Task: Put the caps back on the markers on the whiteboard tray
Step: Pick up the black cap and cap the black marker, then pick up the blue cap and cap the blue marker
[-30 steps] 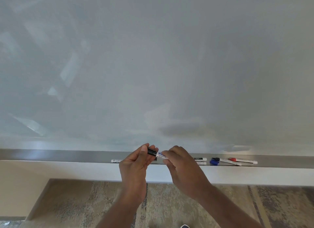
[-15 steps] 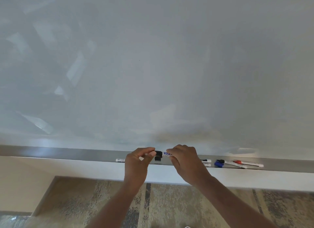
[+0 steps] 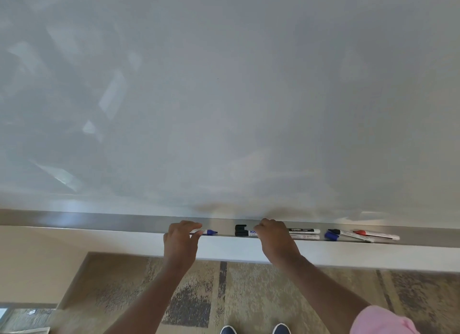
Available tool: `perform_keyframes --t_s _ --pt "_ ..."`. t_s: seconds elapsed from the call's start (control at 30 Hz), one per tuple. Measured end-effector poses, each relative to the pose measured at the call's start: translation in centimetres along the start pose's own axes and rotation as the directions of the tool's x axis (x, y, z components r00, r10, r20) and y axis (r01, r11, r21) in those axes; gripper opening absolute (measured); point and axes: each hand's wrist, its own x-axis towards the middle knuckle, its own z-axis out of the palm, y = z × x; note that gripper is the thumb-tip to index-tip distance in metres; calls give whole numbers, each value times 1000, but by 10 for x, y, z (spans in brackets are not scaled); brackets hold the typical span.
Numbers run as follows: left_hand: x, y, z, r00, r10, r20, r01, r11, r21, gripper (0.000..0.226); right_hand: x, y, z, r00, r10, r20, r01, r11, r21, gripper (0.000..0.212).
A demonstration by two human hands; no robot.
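A white marker with a black cap [image 3: 245, 233] lies on the steel whiteboard tray [image 3: 99, 221], and my right hand [image 3: 273, 239] covers its barrel with the fingers curled on it. Just behind its cap sits a loose black cap [image 3: 240, 226]. My left hand [image 3: 183, 241] pinches the barrel of an uncapped blue marker [image 3: 207, 232], whose bare blue tip points right. Further right lie two white markers [image 3: 303, 230], a loose blue cap [image 3: 331, 235], an uncapped black-tipped marker [image 3: 348, 233] and an uncapped red-tipped marker [image 3: 373, 234].
The whiteboard [image 3: 224, 97] rises straight behind the tray. Below the tray runs a white ledge [image 3: 348, 255], with patterned carpet [image 3: 249, 296] and my shoes [image 3: 255, 330] beneath. A pink sleeve [image 3: 380, 321] shows at the bottom right.
My hands have parted and dropped to the tray. The right hand has laid the black-capped marker down, and the left hand has moved left onto the blue marker.
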Motion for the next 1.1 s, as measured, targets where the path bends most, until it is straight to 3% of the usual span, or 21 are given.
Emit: perform_keyframes --t_s 0.1,0.27,0.6,0.73,0.9,1.1 --pt "2 -12 2 999 13 41 -17 996 90 23 0 0 9 999 22 -33 -23 1000 -10 42" --pt "5 -22 7 994 73 87 -86 983 164 29 8 3 25 996 66 56 -66 998 -12 48" --pt "22 -26 4 962 171 215 -235 918 320 35 11 -3 27 993 26 119 -12 993 -119 55" --pt "25 -27 3 936 204 288 -312 860 405 38 7 -5 28 996 58 72 -49 991 -125 55" --pt "28 -27 6 933 255 254 -349 817 459 36 -4 -13 27 995 82 -52 -85 995 -50 54" --pt "31 -22 5 924 293 246 -376 813 445 32 -21 -39 31 992 14 -123 -13 1000 13 49"
